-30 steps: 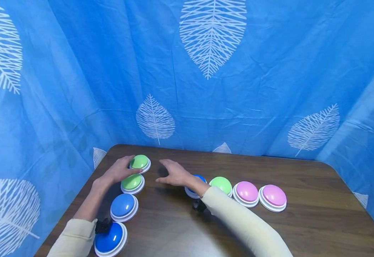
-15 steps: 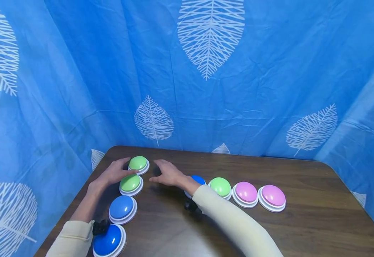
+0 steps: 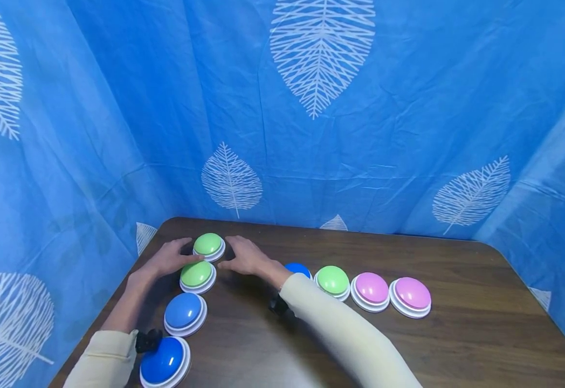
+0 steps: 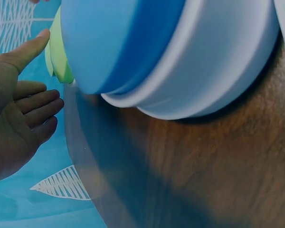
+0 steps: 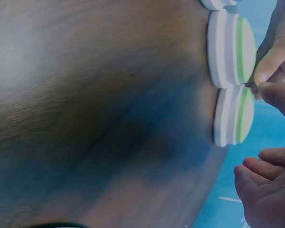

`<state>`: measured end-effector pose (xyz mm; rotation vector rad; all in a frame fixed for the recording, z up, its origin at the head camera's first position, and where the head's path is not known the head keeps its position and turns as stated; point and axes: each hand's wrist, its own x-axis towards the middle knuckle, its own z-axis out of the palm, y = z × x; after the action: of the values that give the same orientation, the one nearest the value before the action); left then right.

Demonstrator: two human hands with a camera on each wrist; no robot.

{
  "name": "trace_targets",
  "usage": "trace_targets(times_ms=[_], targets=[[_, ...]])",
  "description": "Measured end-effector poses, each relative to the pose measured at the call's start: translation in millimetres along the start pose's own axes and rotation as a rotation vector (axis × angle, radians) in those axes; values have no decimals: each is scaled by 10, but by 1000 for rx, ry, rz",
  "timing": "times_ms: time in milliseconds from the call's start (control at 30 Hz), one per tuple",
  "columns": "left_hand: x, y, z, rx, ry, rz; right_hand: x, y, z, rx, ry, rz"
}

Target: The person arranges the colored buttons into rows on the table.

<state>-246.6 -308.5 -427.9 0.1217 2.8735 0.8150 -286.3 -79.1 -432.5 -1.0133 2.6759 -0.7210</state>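
At the far left corner of the table stands a green dome button [image 3: 207, 244] on a white base, between my two hands. My left hand [image 3: 167, 260] is on its left with the fingers parted; its thumb reaches over the gap to a second green button [image 3: 196, 274]. On the other side, my right hand [image 3: 247, 255] has thumb and fingers spread close to the far button's base. Contact is not clear. Both hands show loosely extended fingers in the wrist views, the left hand [image 4: 23, 102] beyond a large blue button [image 4: 118, 42].
Two blue buttons, a lighter one [image 3: 183, 311] and a darker one [image 3: 162, 360], continue the left column. A row of a blue button [image 3: 298, 269], a green button [image 3: 332, 280] and two pink buttons [image 3: 371, 288] lies right of centre. A blue leaf-print curtain [image 3: 384, 134] surrounds the table.
My right hand has moved left, closing on the far green button's right side. My left hand has shifted slightly left. The buttons keep their arrangement.
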Motion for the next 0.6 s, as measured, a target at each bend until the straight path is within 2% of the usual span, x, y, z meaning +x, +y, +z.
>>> trace_targets(times_ms=[267, 467, 600], targets=[[28, -2, -49, 7, -19, 0, 71, -102, -55, 18, 31, -53], [26, -3, -57, 1, -33, -9, 99, -112, 1, 4, 22, -20], [9, -11, -52, 6, -27, 15, 131, -113, 46, -16, 33, 16]])
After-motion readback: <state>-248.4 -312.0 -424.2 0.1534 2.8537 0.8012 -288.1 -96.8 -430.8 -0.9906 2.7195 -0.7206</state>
